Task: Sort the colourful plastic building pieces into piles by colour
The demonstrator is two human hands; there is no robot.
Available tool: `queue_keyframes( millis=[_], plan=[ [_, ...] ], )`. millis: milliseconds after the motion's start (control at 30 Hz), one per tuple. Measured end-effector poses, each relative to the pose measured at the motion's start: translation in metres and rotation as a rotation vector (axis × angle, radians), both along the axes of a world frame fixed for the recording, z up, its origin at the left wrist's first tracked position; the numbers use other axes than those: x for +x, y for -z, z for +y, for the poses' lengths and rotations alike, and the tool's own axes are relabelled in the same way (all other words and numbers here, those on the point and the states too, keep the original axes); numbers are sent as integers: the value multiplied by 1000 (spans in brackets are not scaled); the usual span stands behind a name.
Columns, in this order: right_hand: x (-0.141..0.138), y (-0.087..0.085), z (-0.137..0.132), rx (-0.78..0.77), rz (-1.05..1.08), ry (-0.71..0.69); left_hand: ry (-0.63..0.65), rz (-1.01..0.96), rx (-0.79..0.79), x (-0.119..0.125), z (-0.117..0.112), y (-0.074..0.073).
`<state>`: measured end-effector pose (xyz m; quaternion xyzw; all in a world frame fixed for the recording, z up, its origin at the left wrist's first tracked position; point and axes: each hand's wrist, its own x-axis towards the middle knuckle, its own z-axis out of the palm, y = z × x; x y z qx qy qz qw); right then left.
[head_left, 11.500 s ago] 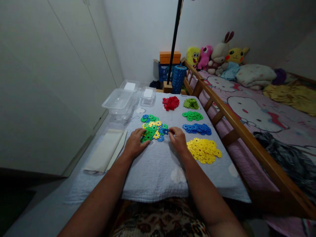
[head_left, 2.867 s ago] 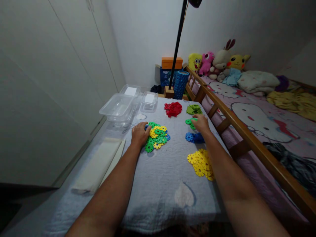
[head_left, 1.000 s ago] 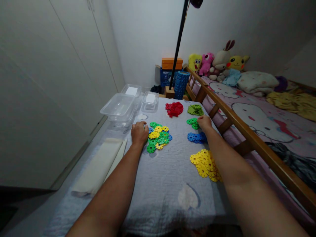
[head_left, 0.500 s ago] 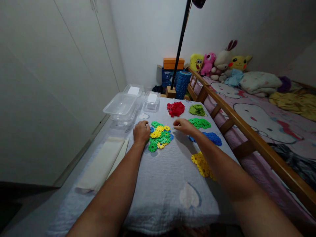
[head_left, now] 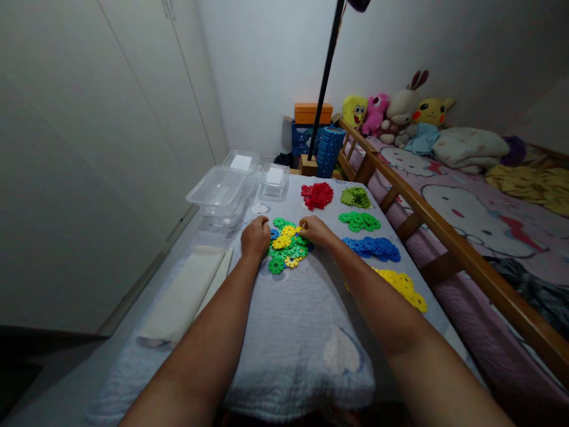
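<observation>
A mixed pile of plastic snowflake discs [head_left: 284, 248], green, yellow and blue, lies in the middle of the cloth. At its left edge rests my left hand [head_left: 256, 236], its fingers curled in and mostly hidden, so what they hold cannot be made out. From the right, my right hand [head_left: 316, 230] reaches to the upper right of the pile, thumb and finger pinched on a yellow snowflake disc [head_left: 299, 229]. Sorted heaps lie to the right: red discs [head_left: 317, 196], light green discs [head_left: 355, 197], green discs [head_left: 360, 222], blue discs [head_left: 376, 249] and yellow discs [head_left: 402, 287], partly behind my right forearm.
Clear plastic containers [head_left: 217, 188] stand at the back left, near a folded cream cloth [head_left: 184, 296]. A black pole [head_left: 326, 77] on a wooden base rises behind the table. Along the right runs a wooden bed rail [head_left: 413, 210], with plush toys [head_left: 402, 110] beyond.
My right hand has moved left, from beside the pile onto its upper right edge, and pinched a yellow disc. More of the blue and yellow heaps shows. My left hand has hardly moved.
</observation>
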<state>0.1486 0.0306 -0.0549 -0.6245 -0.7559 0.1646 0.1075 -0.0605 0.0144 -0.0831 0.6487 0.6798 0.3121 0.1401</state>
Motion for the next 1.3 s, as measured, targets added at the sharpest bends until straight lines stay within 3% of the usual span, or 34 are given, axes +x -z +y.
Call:
queue_keyframes(
  millis=[400, 567, 733, 900, 1133, 1300],
  plan=[
    [-3, -7, -5, 132, -69, 205, 4, -36, 1, 0, 0, 0],
    [31, -31, -14, 164, -46, 310, 8, -31, 2, 0, -1, -2],
    [87, -57, -49, 59, 132, 212, 9, -18, 2, 0, -2, -2],
    [123, -63, -96, -171, 243, 98, 12, 5, 5, 0, -4, -2],
    [148, -61, -143, -225, 256, 85, 43, -27, 30, -3, -7, 0],
    [145, -59, -164, -248, 242, 60, 56, -132, 67, -7, -8, 3]
  ],
)
